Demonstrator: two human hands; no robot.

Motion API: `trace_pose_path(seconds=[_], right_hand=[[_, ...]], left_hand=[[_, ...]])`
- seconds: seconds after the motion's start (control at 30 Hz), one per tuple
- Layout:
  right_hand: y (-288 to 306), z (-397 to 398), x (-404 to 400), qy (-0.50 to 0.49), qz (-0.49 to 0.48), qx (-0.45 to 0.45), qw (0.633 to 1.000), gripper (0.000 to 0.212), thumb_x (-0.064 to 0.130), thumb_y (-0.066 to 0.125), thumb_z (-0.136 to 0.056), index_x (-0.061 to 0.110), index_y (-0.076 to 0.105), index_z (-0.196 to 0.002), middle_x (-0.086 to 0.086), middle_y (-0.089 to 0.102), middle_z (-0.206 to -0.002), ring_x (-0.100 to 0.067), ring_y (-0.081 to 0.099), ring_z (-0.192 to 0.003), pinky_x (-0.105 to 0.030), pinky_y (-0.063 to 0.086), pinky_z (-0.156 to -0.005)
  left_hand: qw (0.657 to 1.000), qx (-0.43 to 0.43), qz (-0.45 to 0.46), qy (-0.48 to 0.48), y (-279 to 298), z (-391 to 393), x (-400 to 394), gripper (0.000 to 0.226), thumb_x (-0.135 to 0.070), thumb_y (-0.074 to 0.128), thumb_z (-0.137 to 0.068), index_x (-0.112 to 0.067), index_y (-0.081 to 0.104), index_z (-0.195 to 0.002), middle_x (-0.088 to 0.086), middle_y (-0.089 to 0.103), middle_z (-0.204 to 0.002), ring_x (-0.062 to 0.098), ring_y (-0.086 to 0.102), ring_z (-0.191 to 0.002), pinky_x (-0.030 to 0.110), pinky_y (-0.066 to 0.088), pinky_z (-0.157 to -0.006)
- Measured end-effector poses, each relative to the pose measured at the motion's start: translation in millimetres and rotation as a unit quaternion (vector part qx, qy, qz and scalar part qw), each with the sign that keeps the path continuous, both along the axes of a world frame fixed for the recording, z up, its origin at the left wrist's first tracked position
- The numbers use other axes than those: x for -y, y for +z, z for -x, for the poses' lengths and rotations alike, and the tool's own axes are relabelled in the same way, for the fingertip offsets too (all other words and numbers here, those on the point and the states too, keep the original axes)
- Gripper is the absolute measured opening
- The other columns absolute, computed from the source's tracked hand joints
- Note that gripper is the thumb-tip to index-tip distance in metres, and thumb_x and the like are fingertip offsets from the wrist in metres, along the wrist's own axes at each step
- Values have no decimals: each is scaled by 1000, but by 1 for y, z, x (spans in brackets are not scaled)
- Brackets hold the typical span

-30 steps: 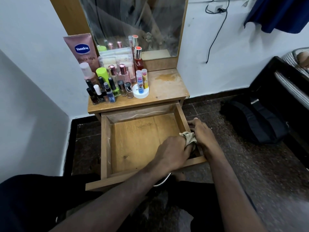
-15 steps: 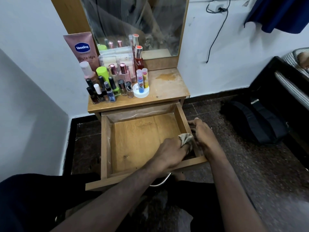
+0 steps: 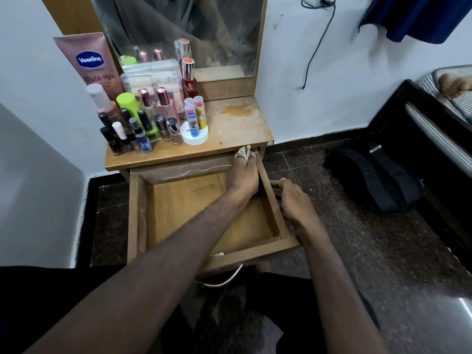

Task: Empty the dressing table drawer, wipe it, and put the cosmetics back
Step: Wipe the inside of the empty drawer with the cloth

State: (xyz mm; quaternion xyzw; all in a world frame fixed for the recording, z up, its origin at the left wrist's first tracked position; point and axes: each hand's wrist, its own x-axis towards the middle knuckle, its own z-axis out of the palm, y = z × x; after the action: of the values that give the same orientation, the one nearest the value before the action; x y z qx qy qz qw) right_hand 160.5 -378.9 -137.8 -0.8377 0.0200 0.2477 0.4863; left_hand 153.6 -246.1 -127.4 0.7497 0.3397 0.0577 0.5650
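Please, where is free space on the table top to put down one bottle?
The right half of the table top is bare, between the white round jar and the right edge, in front of the mirror. The left half is crowded with bottles.

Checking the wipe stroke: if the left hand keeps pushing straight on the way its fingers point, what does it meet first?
Probably the drawer's back right corner under the tabletop edge; the cloth held by the left hand looks nearly there, though depth is unclear.

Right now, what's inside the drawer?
Only the left hand holding a cloth at the back right corner of the drawer; no cosmetics lie on the bare floor. The forearm hides a strip of it.
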Motion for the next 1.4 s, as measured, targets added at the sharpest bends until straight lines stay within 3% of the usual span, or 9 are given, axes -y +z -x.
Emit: trace_pose_path(seconds=[0.13,0.3,0.63,0.8,0.9,1.07,1.2,1.33,1.4], right_hand=[[7,2,1,64,61,38,995,43,26,29,-111,13,59,-139,-17,58,-141,-36,50,-134,-44,38,-112],[4,0,5,92,112,48,988,39,16,32,-112,10,56,-142,-19,56,-143,-36,49,-135,-40,35,-110],[11,9,3,68,66,37,995,42,17,30,-111,6,54,-143,-23,54,-145,-38,48,-136,-46,36,-115],[24,11,-2,93,86,45,991,67,51,21,-95,24,59,-143,-12,51,-155,-36,42,-143,-54,35,-119],[20,12,-2,58,65,40,995,49,42,25,-108,31,65,-134,-8,55,-150,-32,48,-138,-56,38,-116],[24,15,-4,38,67,38,996,65,51,17,-91,34,67,-128,-5,60,-145,-31,52,-135,-57,43,-112],[25,14,-3,42,68,29,996,66,51,20,-88,30,65,-130,-9,57,-146,-34,50,-136,-57,42,-113],[24,13,-1,39,60,29,997,55,43,23,-97,28,66,-129,-7,58,-144,-33,50,-137,-55,40,-115],[23,14,-1,34,48,19,998,44,35,25,-104,32,65,-123,-6,57,-145,-31,49,-137,-53,39,-115]], left_hand=[[996,46,-72,-12,-12,12,9,46,-40,40,-113,-13,64,-85,0,60,-69,17,58,-63,32,38,-57],[981,-37,-162,-101,-19,13,12,43,-34,38,-115,-7,65,-95,9,63,-93,28,63,-91,30,37,-73],[943,-201,-53,-261,11,81,41,34,-23,38,-112,-3,62,-127,20,63,-125,38,62,-112,42,45,-85],[975,-139,131,-112,4,56,27,33,-38,45,-110,-17,64,-127,9,71,-117,24,68,-106,40,57,-93],[993,-72,80,-49,4,28,25,33,-35,41,-111,-23,62,-133,7,70,-118,20,65,-98,35,52,-82],[998,-55,-4,-16,5,3,6,40,-43,40,-112,-17,66,-128,14,70,-120,32,67,-104,34,47,-79],[990,-92,-2,-109,9,44,21,33,-34,37,-114,-14,63,-116,14,68,-111,22,62,-84,33,44,-67],[946,-169,-41,-274,16,86,40,35,-30,39,-112,-9,61,-128,20,65,-132,40,62,-118,41,50,-94],[944,-179,-37,-274,21,79,38,36,-28,41,-110,-10,59,-136,17,65,-133,34,62,-114,38,48,-88]])
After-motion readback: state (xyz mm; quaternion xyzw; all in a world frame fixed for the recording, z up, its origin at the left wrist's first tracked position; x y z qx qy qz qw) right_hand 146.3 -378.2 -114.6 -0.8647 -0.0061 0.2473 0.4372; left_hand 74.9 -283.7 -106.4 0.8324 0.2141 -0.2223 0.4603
